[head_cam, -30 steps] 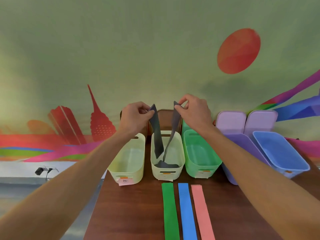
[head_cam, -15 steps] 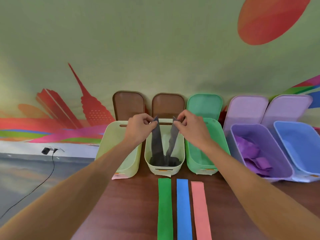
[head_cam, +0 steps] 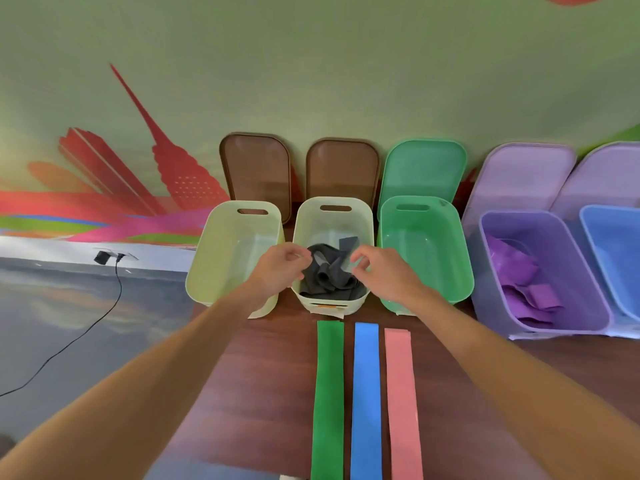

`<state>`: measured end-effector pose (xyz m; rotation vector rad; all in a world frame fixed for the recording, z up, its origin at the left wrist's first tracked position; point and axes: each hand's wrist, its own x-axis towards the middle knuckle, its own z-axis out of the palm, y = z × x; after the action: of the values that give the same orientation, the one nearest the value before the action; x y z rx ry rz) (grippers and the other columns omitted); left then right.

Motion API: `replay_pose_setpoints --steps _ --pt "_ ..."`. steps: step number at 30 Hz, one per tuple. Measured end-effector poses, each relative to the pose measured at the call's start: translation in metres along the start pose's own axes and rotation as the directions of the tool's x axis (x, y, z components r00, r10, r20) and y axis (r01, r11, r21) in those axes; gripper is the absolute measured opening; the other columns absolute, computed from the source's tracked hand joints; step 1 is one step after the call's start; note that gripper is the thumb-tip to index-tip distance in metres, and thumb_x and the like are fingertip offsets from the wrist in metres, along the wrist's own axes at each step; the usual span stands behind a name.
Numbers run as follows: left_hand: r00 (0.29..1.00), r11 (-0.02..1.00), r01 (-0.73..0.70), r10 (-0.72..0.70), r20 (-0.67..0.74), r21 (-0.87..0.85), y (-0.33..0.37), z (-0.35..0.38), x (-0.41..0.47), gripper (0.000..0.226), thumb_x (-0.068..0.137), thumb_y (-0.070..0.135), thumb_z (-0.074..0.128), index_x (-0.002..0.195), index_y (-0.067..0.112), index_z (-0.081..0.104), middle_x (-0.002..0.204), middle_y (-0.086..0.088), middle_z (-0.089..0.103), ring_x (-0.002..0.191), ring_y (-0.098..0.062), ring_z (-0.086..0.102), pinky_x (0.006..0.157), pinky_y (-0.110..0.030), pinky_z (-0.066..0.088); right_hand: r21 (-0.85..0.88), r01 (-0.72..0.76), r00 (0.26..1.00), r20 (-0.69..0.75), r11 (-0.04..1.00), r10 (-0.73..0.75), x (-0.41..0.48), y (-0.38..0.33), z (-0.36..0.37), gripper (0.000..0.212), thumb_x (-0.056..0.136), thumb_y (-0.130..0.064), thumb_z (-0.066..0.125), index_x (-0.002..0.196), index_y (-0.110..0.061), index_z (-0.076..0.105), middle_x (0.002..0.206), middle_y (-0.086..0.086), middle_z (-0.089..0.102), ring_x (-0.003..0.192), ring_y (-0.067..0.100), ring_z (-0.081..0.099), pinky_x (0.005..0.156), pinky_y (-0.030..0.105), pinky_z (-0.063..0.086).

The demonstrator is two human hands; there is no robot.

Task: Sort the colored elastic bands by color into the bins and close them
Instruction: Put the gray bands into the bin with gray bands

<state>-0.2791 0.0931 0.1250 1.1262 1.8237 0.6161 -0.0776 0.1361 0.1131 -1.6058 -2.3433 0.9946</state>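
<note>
A grey elastic band (head_cam: 329, 277) lies crumpled in the middle cream bin (head_cam: 334, 206). My left hand (head_cam: 278, 270) and my right hand (head_cam: 379, 273) hover over that bin's near rim, fingers loosely curled, holding nothing. Green band (head_cam: 328, 393), blue band (head_cam: 367, 393) and pink band (head_cam: 401, 393) lie flat side by side on the wooden table (head_cam: 256, 382) in front of the bins. The pale yellow bin (head_cam: 235, 251), green bin (head_cam: 427, 254) and blue bin (head_cam: 613, 247) hold nothing visible. Purple bands (head_cam: 519, 285) fill the purple bin (head_cam: 498, 223).
Lids lean against the wall behind the bins: two brown lids (head_cam: 256, 174), a green lid (head_cam: 424, 168), two lilac lids (head_cam: 526, 174). The table's left edge runs down near my left forearm; beyond it, floor with a black cable (head_cam: 104, 317) and plug.
Both hands came down from above the bins to the cream bin's rim and let go of the grey band, which dropped in a heap inside. The view tilted downward.
</note>
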Motion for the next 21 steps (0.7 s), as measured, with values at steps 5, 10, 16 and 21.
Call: replay_pose_setpoints --steps 5,10,16,21 --pt "0.997 0.996 -0.073 0.073 0.006 0.044 -0.019 -0.023 -0.022 0.012 0.09 0.025 0.057 0.094 0.021 0.068 0.08 0.008 0.061 0.08 -0.008 0.057 0.072 -0.023 0.043 -0.016 -0.042 0.999 0.009 0.999 0.043 -0.031 -0.003 0.019 0.023 0.094 -0.022 0.055 0.115 -0.015 0.063 0.104 0.001 0.068 0.073 0.004 0.055 0.075 0.027 0.046" --pt "0.99 0.992 -0.111 0.107 0.087 0.051 -0.047 -0.034 -0.057 0.013 0.091 0.023 0.056 0.096 0.018 0.067 0.083 0.002 0.063 0.07 -0.005 0.058 0.062 -0.017 0.043 -0.008 -0.154 0.988 0.011 0.988 0.154 -0.069 -0.016 0.047 0.018 0.09 -0.025 0.056 0.103 -0.02 0.066 0.098 -0.002 0.069 0.083 0.015 0.064 0.08 0.039 0.054" --pt "0.962 0.988 -0.141 0.12 0.246 0.069 -0.09 -0.017 -0.091 0.013 0.091 0.021 0.057 0.099 0.017 0.065 0.076 0.002 0.06 0.074 -0.009 0.057 0.06 -0.013 0.04 -0.02 -0.209 0.978 0.024 0.978 0.209 -0.115 -0.027 0.089 0.019 0.091 -0.023 0.058 0.106 -0.015 0.066 0.105 0.001 0.068 0.095 0.017 0.062 0.086 0.034 0.051" --pt "0.941 0.986 -0.136 0.099 0.323 0.096 -0.117 0.001 -0.095 0.011 0.088 0.021 0.057 0.096 0.022 0.065 0.078 0.006 0.064 0.078 -0.01 0.059 0.069 -0.019 0.042 -0.027 -0.243 0.969 0.039 0.97 0.244 -0.128 -0.019 0.11 0.022 0.094 -0.023 0.055 0.111 -0.015 0.065 0.108 0.002 0.068 0.094 0.013 0.061 0.084 0.028 0.05"
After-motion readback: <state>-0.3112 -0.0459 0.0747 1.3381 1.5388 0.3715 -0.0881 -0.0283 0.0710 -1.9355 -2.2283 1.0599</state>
